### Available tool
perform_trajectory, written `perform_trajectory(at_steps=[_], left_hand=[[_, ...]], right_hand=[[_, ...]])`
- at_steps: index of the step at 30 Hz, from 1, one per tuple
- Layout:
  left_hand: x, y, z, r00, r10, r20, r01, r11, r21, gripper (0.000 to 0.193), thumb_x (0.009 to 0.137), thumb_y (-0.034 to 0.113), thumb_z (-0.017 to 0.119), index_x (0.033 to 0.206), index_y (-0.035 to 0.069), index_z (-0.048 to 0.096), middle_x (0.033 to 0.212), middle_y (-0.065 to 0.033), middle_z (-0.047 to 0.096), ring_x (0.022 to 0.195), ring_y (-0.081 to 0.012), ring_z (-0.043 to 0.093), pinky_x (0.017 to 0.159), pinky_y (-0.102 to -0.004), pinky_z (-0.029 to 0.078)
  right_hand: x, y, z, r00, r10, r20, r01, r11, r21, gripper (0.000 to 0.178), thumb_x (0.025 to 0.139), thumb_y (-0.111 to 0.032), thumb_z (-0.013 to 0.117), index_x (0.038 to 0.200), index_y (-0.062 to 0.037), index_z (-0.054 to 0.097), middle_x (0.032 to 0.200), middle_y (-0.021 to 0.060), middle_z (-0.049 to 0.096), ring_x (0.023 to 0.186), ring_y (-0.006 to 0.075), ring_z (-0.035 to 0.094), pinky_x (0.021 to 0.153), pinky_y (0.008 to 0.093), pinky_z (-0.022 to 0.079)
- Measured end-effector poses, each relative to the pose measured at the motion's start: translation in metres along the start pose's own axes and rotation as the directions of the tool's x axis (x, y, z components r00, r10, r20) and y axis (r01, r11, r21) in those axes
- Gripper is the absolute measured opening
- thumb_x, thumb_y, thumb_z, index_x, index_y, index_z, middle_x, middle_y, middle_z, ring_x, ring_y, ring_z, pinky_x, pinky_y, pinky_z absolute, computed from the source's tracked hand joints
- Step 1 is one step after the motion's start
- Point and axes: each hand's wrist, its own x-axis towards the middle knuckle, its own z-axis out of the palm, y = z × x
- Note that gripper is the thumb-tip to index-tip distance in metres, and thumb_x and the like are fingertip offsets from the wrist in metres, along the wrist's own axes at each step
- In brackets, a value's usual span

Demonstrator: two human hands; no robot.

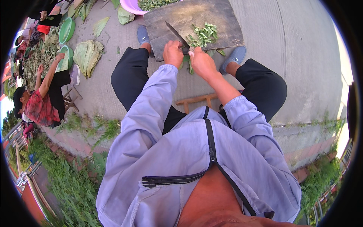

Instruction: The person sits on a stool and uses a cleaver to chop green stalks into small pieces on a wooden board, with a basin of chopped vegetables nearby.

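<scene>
A dark wooden cutting board (160, 17) lies between my feet, with a heap of chopped green leaves (206, 34) on its right half. My right hand (203, 63) is closed round the handle of a knife (177, 31), whose dark blade slants up and left across the board. At the board's near edge, my left hand (173, 53) is closed, its fingers curled beside the blade; whatever they hold is hidden. Some green leaves (190, 67) hang below the near edge, between and beneath my hands.
A pink basin (130, 6) of chopped greens stands beyond the board. Large leaves (88, 56) lie on the concrete at left, near two green basins (67, 30). Another person (42, 98) sits there with arms stretched out. Beneath me is a wooden stool (194, 100).
</scene>
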Motion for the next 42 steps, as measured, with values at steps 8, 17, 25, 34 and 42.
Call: perform_trajectory(at_steps=[8,17,25,34,42], left_hand=[[0.002,-0.001,0.005,0.994,-0.098,0.039,0.102,0.989,-0.105,0.018,0.084,0.002,0.071,0.101,0.009,0.073,0.103,-0.0153,0.069,0.099,-0.0381,0.067,0.086,-0.0482,0.055],[-0.013,-0.009,-0.018,0.932,-0.361,0.025,0.322,0.797,-0.51,0.027,0.088,-0.001,0.074,0.116,-0.003,0.071,0.109,-0.0118,0.074,0.094,-0.0181,0.069,0.085,-0.0331,0.057],[-0.077,0.025,-0.074,0.9,-0.332,0.284,0.429,0.552,-0.715,0.023,0.09,0.002,0.075,0.113,-0.001,0.072,0.103,-0.006,0.074,0.09,-0.0121,0.067,0.083,-0.0298,0.056],[-0.139,0.037,-0.089,0.828,-0.292,0.48,0.556,0.542,-0.63,0.023,0.093,0.006,0.075,0.115,0.0,0.072,0.101,-0.0011,0.071,0.09,-0.0092,0.063,0.084,-0.0274,0.052],[-0.145,0.042,-0.082,0.833,-0.219,0.508,0.54,0.516,-0.665,0.02,0.094,0.005,0.073,0.113,0.0,0.072,0.1,-0.0015,0.071,0.091,-0.0093,0.063,0.084,-0.0273,0.052]], right_hand=[[-0.006,0.015,-0.003,0.997,0.008,-0.075,0.003,0.989,0.148,0.043,0.108,-0.04,0.053,0.107,0.0036,0.056,0.093,0.036,0.07,0.09,0.0552,0.069,0.083,0.0625,0.051],[-0.017,0.01,-0.018,0.994,-0.077,-0.075,0.085,0.989,0.121,0.045,0.107,-0.04,0.054,0.107,0.0047,0.056,0.093,0.0369,0.069,0.092,0.056,0.068,0.085,0.0616,0.05],[-0.014,0.005,-0.008,0.999,-0.051,-0.018,0.05,0.999,-0.021,0.044,0.109,-0.039,0.05,0.11,0.0044,0.057,0.096,0.0358,0.071,0.095,0.0546,0.069,0.086,0.0622,0.051],[-0.013,-0.006,-0.006,1.0,-0.022,0.001,0.022,0.996,-0.09,0.041,0.11,-0.035,0.047,0.113,0.0051,0.055,0.102,0.0358,0.072,0.098,0.0557,0.069,0.088,0.0634,0.052],[-0.01,0.014,0.016,0.984,-0.12,-0.131,0.109,0.99,-0.089,0.041,0.109,-0.034,0.051,0.107,0.0072,0.052,0.087,0.0379,0.07,0.083,0.0567,0.069,0.077,0.0651,0.053]])
